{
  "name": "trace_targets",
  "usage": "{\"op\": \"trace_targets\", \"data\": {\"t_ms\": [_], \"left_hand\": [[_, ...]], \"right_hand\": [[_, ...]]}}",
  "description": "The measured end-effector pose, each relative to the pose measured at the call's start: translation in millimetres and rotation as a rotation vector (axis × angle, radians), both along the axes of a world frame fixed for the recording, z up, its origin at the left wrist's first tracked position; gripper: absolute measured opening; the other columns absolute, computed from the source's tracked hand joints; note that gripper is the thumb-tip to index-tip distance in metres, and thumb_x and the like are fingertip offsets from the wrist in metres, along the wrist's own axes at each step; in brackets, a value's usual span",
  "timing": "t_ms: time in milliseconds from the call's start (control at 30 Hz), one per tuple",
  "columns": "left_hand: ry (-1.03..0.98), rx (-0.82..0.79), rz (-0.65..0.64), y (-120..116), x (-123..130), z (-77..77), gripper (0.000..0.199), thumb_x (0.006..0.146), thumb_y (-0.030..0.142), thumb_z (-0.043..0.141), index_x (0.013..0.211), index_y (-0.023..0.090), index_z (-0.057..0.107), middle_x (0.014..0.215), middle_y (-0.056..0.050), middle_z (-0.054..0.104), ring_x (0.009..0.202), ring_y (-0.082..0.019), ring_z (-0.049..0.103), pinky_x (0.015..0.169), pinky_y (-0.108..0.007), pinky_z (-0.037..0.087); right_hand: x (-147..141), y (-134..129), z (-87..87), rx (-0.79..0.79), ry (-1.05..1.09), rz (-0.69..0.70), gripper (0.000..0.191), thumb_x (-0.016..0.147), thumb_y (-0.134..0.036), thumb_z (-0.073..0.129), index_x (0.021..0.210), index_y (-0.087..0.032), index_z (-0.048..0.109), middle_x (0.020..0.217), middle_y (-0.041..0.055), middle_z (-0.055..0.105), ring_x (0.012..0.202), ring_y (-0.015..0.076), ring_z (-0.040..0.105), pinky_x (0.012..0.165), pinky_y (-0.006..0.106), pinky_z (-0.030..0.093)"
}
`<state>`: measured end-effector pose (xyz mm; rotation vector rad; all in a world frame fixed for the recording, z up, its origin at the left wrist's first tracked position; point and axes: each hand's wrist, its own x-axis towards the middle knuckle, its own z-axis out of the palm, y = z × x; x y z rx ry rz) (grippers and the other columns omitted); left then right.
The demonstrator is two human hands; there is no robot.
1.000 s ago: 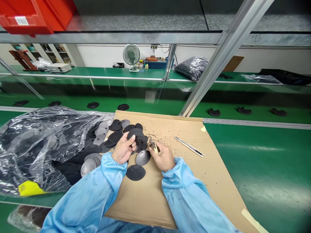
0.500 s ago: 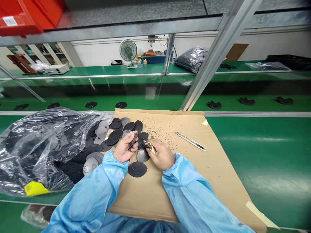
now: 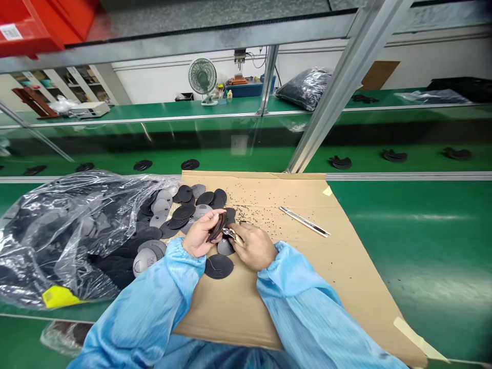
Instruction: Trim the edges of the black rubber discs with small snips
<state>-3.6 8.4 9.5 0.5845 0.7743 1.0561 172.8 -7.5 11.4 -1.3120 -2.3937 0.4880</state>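
my left fingers (image 3: pixel 210 220) are closed on a dark oval disc (image 3: pixel 218 228), pinching it with the thumb on top, and it is held tilted up on its edge above the cardboard. my right fingers (image 3: pixel 243 234) are wrapped around a small hand tool (image 3: pixel 233 236) with pale handles; its metal tip is right at the disc's side, though i can't tell whether the two touch.

just below my hands, one loose black oval (image 3: pixel 219 266) lies flat on the cardboard sheet (image 3: pixel 230 312), and a gray oval (image 3: pixel 225 247) sits partly hidden under the tool. beyond and to the left, a spread of black and gray ovals (image 3: pixel 183 211) overlaps and runs back into a big clear plastic bag (image 3: pixel 77 220), which has a yellow piece (image 3: pixel 61 297) at its near corner.

tiny black bits (image 3: pixel 246 209) are scattered over the far part of the sheet, and to the right of them a slim white-and-black tool (image 3: pixel 304 221) lies slantwise. strips of pale tape (image 3: pixel 418 339) show at the sheet's right side. under it all is the green table (image 3: pixel 418 246). past its metal rail, dark pieces (image 3: pixel 143 165) sit spaced in a row on a green surface, and farther back stands a green fan (image 3: pixel 202 77).
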Motion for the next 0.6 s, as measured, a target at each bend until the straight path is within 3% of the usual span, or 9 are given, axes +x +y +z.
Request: {"op": "trace_targets", "data": {"t_ms": [400, 600], "left_hand": [[0.019, -0.022, 0.036, -0.9, 3.1, -1.6, 0.038, 0.067, 0.030, 0.078, 0.097, 0.015, 0.061, 0.062, 0.003, 0.048, 0.042, -0.005, 0.039, 0.040, -0.019, 0.029], [-0.025, -0.030, 0.075, -0.3, 5.3, 0.5, 0.038, 0.067, 0.028, 0.078, 0.098, 0.015, 0.061, 0.065, 0.002, 0.052, 0.044, -0.005, 0.042, 0.039, -0.018, 0.031]], "right_hand": [[-1.9, -1.7, 12.5, 0.015, -0.247, -0.027, 0.030, 0.082, -0.016, 0.048, 0.109, -0.021, 0.059, 0.096, 0.0070, 0.065, 0.085, 0.0227, 0.060, 0.071, 0.030, 0.041], [-2.1, -0.5, -2.0, 0.019, -0.026, -0.069, 0.027, 0.081, -0.015, 0.050, 0.105, -0.021, 0.060, 0.095, 0.0053, 0.065, 0.085, 0.0219, 0.061, 0.071, 0.029, 0.042]]}}
